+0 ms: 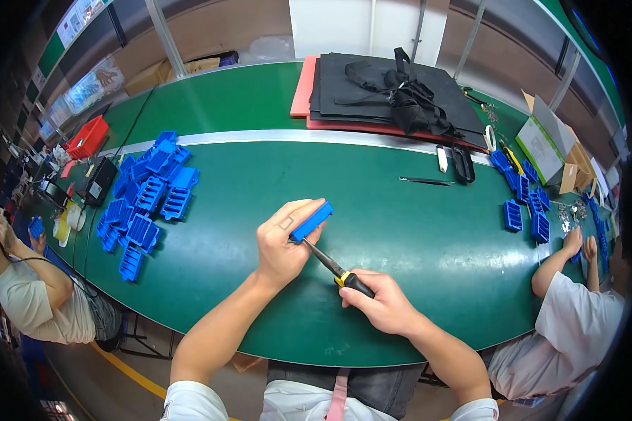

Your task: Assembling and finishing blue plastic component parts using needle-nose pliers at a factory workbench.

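Note:
A small blue plastic part is held up over the green table, with my left hand closed around it. My right hand grips the black and yellow handles of long-nose pliers. The pliers' tips meet the near lower end of the blue part; whether they pinch anything there is too small to tell. To the left lies a loose heap of slotted blue plastic parts.
Black and pink sheets lie at the back under a black strap bundle. Tweezers rest at right. More blue parts and an open carton sit near a co-worker. Another person works at far left, near a red bin.

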`<state>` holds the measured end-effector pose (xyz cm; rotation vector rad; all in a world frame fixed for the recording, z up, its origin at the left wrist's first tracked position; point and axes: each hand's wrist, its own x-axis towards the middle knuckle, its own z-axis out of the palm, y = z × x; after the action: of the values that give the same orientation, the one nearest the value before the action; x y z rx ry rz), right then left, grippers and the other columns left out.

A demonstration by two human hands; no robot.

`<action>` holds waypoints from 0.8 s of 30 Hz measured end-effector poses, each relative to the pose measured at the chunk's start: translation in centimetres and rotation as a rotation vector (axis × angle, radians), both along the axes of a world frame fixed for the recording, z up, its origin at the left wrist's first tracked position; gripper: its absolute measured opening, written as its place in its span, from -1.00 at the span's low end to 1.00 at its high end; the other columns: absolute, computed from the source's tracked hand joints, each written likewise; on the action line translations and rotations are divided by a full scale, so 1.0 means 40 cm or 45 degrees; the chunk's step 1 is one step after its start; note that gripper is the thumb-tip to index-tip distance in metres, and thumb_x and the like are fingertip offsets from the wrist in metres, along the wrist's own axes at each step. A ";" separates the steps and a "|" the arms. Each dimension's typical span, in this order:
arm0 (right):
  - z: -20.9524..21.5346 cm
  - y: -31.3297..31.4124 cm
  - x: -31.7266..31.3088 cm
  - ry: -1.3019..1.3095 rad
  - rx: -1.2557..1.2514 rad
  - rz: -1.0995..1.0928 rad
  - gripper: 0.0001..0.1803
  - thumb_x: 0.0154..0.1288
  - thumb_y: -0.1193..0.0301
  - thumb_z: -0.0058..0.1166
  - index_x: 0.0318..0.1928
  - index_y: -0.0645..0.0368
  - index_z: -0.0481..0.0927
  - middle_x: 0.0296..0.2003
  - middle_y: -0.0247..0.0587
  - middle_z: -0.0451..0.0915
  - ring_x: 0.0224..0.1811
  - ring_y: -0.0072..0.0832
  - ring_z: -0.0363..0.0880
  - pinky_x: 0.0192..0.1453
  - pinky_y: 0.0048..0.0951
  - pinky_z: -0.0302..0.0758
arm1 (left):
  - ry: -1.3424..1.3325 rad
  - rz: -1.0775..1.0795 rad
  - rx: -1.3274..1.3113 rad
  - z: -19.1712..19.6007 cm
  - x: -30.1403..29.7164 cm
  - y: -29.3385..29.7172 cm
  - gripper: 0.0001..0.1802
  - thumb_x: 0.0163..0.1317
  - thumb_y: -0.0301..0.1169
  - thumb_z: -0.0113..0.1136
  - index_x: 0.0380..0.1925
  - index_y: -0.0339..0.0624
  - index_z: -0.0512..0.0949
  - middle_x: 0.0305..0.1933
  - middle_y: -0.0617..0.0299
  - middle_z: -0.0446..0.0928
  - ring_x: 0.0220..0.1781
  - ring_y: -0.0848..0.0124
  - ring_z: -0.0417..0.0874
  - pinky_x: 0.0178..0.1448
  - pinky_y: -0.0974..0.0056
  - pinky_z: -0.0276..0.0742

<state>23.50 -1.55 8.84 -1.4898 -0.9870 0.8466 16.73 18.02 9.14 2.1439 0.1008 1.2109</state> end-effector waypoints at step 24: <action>0.010 -0.006 0.010 0.261 -0.071 -0.128 -0.76 0.39 0.40 0.06 -0.19 0.39 0.62 -0.20 -0.23 0.67 -0.17 -0.60 0.58 -0.01 -0.53 0.50 | -0.052 0.013 0.485 0.049 -0.015 0.068 -0.56 -0.21 -0.72 0.33 -0.22 -0.12 0.71 -0.21 0.21 0.63 -0.06 0.17 0.66 -0.03 0.20 0.60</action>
<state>23.90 -1.78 9.23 -1.4549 -0.7369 0.9401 16.14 20.73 11.11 2.4414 -0.1494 1.3662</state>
